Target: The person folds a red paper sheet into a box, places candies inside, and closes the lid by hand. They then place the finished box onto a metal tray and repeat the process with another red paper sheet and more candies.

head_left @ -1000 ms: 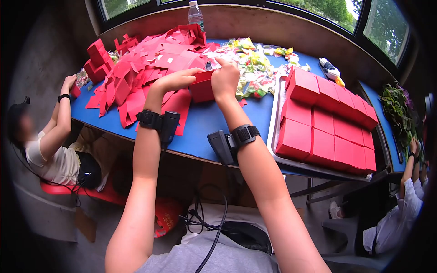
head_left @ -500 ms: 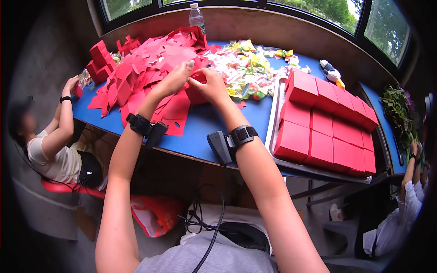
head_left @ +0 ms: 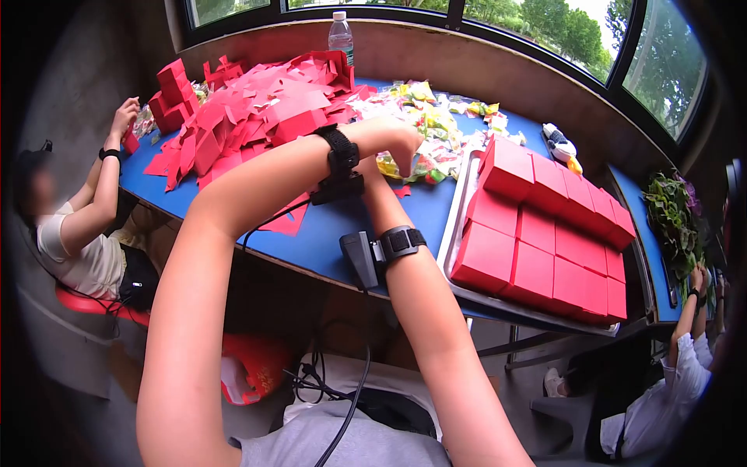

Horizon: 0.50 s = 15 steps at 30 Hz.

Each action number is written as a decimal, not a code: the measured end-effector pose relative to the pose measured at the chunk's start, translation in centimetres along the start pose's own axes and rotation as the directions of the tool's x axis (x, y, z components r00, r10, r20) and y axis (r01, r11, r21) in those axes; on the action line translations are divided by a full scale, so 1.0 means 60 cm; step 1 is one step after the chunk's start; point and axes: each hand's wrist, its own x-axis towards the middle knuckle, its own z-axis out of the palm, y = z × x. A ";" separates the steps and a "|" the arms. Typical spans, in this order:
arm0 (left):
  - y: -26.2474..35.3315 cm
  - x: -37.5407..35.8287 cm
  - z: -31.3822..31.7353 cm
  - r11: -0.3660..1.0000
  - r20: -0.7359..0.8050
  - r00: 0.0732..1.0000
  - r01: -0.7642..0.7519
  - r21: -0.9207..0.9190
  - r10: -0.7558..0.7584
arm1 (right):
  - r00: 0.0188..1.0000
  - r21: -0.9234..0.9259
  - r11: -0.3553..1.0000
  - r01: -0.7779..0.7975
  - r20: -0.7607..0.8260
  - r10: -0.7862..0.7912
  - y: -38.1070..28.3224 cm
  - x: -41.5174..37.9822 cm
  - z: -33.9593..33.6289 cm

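Note:
My left hand (head_left: 391, 138) reaches across to the right, over the near edge of a heap of wrapped candies (head_left: 437, 124). It is bent down at the wrist, with thumb and fingers apart and the fingertips partly out of sight. My right hand (head_left: 369, 167) lies behind my left wrist, so its fingers and anything in them are hidden. To the left of both hands spreads a large pile of flat and part-folded red paper boxes (head_left: 249, 117). Both wrists wear black straps with small dark devices.
Rows of closed red boxes (head_left: 537, 233) fill a metal tray (head_left: 454, 251) on the blue table (head_left: 327, 237). A water bottle (head_left: 340, 37) stands behind the pile. A person (head_left: 85, 218) handles red paper at left; another person's arms (head_left: 689, 303) reach toward leafy plants (head_left: 671, 218) at right.
My left hand has swung right, away from the red paper beside my right hand, to the candies. Its forearm now covers my right hand. The view has shifted slightly.

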 end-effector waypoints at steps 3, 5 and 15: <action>-0.008 -0.016 0.022 0.987 0.034 0.998 0.043 0.155 -0.049 | 1.000 -0.071 0.997 0.008 0.001 -0.008 0.005 -0.001 0.011; -0.010 -0.022 0.033 0.993 0.005 0.997 0.082 0.088 -0.083 | 1.000 -0.116 0.993 0.017 0.008 -0.016 0.007 -0.010 0.025; -0.067 -0.019 0.033 0.984 -0.732 0.666 -0.173 0.038 0.145 | 0.981 0.483 0.874 0.051 -0.186 0.046 -0.020 0.004 -0.010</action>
